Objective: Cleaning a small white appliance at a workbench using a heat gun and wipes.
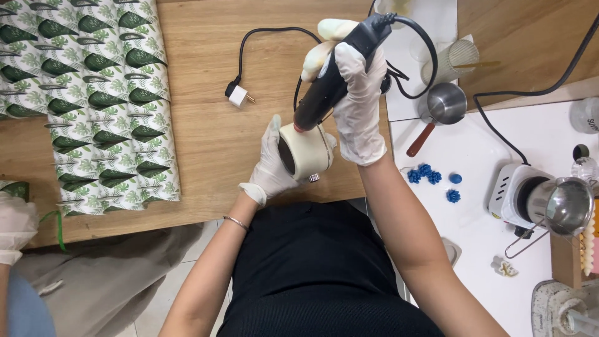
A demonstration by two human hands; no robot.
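Two gloved hands work above the desk [212, 125] edge. One cream-coloured round tin [306, 153], tipped on its side, sits clasped in the left hand [272, 167]. The right hand [357, 103] wraps tight around a black heat gun [331, 81], its nozzle touching the tin's rim.

Wrapping paper [93, 93]: leaf-printed sheets, lying flat at the left of the wooden table [206, 125].
Plug [238, 95]: white, loose on the wood, on a black cable.
Small pot [444, 106]: steel, red-brown handle, on the white surface [480, 237].
Blue pieces [432, 178]: small flower shapes, clustered near the pot.
Hotplate [518, 198]: white, carrying a steel pitcher [564, 205].
Ribbed glass [454, 59]: just above the pot.
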